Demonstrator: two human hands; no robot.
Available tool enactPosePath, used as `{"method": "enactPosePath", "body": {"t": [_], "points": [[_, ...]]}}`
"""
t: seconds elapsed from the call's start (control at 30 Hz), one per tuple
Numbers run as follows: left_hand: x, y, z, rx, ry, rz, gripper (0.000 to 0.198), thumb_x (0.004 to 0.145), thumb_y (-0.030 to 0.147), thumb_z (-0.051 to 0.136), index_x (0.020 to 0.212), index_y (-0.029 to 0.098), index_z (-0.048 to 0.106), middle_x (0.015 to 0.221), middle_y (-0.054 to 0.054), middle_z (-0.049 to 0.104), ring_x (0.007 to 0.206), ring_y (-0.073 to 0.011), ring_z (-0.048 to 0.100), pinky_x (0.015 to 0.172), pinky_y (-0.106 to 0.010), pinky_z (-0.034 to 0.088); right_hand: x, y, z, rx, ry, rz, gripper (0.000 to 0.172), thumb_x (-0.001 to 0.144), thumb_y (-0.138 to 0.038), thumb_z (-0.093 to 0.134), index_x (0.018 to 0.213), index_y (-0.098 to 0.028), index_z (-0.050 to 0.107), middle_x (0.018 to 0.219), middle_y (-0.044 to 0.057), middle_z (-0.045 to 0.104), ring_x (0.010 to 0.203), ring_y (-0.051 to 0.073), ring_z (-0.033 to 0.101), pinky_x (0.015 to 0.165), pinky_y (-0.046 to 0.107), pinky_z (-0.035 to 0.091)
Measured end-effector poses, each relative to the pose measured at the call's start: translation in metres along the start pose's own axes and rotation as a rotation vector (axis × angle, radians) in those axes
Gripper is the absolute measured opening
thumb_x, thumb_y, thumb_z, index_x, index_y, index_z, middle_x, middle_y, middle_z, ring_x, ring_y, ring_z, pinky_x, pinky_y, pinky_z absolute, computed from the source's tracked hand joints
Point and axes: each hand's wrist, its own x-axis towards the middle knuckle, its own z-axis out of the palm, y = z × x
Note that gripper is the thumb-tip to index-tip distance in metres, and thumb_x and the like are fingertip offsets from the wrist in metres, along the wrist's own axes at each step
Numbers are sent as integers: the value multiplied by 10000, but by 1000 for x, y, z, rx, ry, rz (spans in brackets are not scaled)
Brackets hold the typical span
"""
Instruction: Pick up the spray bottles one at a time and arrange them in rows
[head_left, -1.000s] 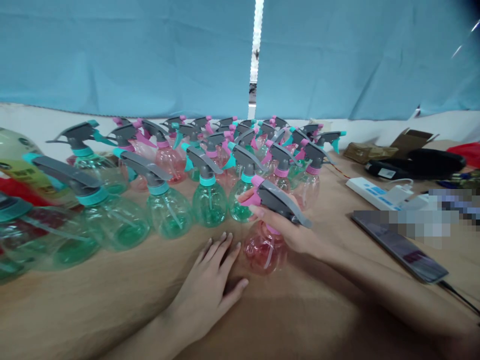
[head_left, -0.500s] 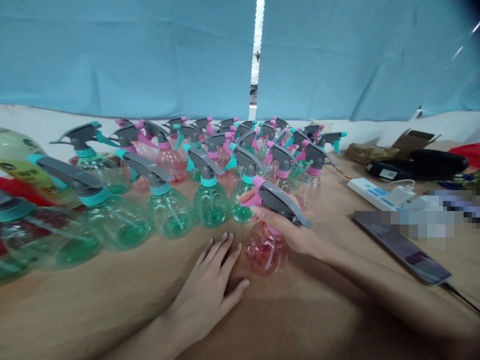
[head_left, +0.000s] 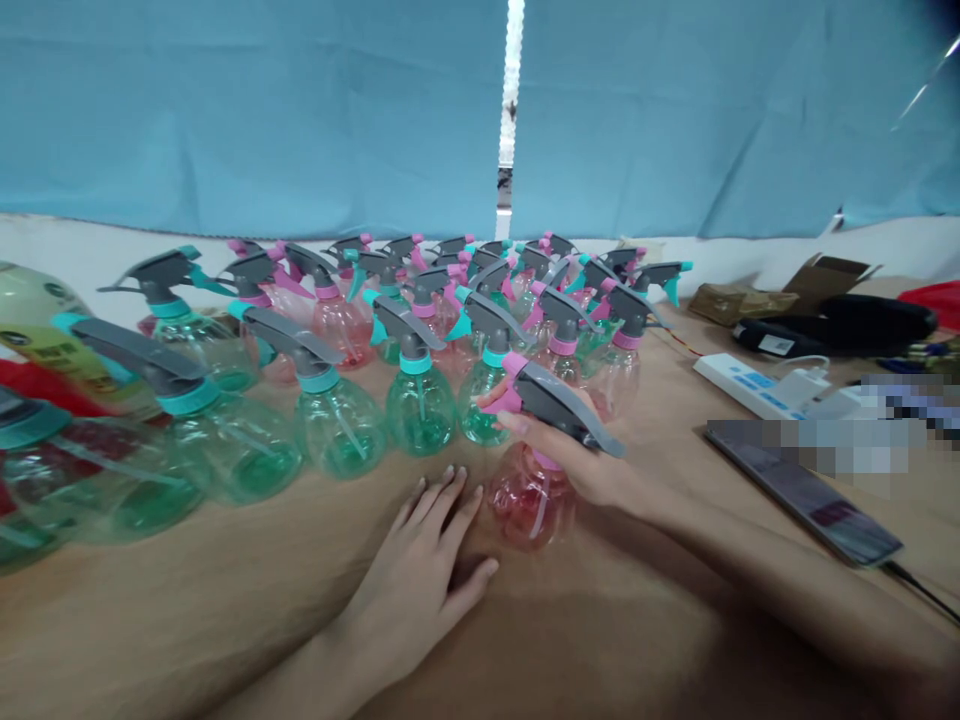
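Observation:
A clear pink spray bottle point(head_left: 525, 505) with a grey head and pink trigger stands upright on the wooden table point(head_left: 600, 620). My right hand point(head_left: 566, 450) is wrapped around its neck and trigger, just under the grey head. My left hand point(head_left: 431, 560) lies flat on the tabletop to the left of that bottle, fingers spread and holding nothing. Beyond both hands, a green spray bottle point(head_left: 422, 410) and another green spray bottle point(head_left: 345, 430) stand in the front row, with teal collars and triggers.
Several more green and pink spray bottles fill the back, such as a pink one point(head_left: 341, 325). On the right lie a phone point(head_left: 802, 490) with a cable, a white power strip point(head_left: 750, 388) and a cardboard box point(head_left: 825, 285). A large pale bottle point(head_left: 52, 330) leans at far left.

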Motion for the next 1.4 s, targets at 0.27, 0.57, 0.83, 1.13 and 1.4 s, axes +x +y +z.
{"method": "enactPosePath", "body": {"t": [0.27,0.57,0.83,1.13,1.4], "points": [[0,-1,0,-9,1,-2,552,967,496,418,1371,124,465,1451,-150,436,1324,-305,410,1056,-495,361,6,-7,-5,-55,-84,18,201,908,-334,527,746,-229,472,639,-54,431,593,109,394,578,259,355],[0,-1,-2,-14,4,-6,564,964,487,433,1380,106,455,1449,-165,434,1308,-319,427,1047,-509,371,7,-4,-4,-1,-78,-17,278,897,-351,521,676,-234,399,628,-62,331,568,110,308,552,266,291],[0,-1,-1,-1,7,4,557,969,481,432,1374,100,459,1448,-164,437,1321,-313,413,1061,-502,355,6,-4,-6,33,-97,-19,205,893,-387,539,756,-234,535,640,-46,431,578,114,401,551,273,345],[0,0,-2,-16,-4,4,558,970,488,422,1372,103,459,1448,-170,434,1314,-320,420,1052,-512,362,2,5,0,54,-6,1,164,868,-393,597,920,-238,592,775,-19,581,662,130,526,696,304,456],[0,0,-3,-30,10,0,554,966,479,432,1377,109,454,1444,-162,442,1316,-315,417,1067,-500,344,1,2,2,17,60,16,126,879,-359,582,908,-237,574,730,-28,541,638,133,507,685,312,446]]}}
